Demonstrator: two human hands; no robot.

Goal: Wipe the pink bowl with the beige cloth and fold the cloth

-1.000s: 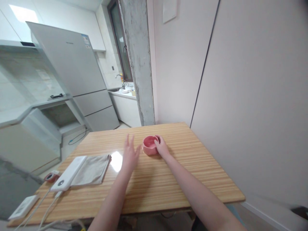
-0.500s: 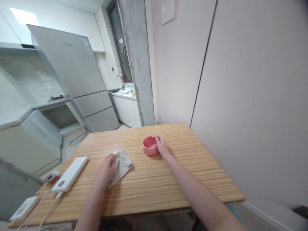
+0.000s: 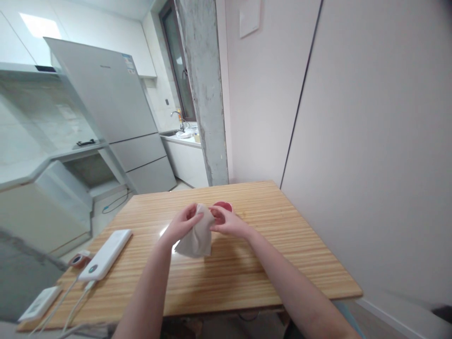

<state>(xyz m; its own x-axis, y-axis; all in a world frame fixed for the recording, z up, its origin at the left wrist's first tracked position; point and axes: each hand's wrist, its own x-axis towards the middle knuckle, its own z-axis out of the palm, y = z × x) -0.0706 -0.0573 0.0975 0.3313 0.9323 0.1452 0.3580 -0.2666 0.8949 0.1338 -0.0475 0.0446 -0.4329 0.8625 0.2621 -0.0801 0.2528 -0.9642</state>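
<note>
A: The cloth (image 3: 196,234) looks soft and light, I'd say. It hangs bunched from the left hand (image 3: 184,222), just above the table (image 3: 247,263), its lower folds at or near the wood; I can't tell if they touch.

B: And the grip?

A: The left hand's fingers are closed on the upper edge of the cloth, a pinch at the top. The right hand (image 3: 226,222) meets it at that same top edge, fingers curled in; whether they hold the cloth or the bowl (image 3: 223,206) behind, I cannot tell (the cloth hides the fingertips).

B: Where would you take hold?

A: At an edge or a corner. A limp cloth like that will fold under its own weight wherever it isn't held, so I'd judge a two-point hold keeps it spread.

B: Which way does it run?

A: Its long axis is roughly upright, from the pinch down to the table, leaning a little to the left at the bottom.

B: The bowl?

A: Pink, probably hard and breakable, just beyond the hands.

B: Further out?

A: A white power bank (image 3: 105,254) lies well to the left, with cables (image 3: 67,308) trailing off the near edge.
</note>
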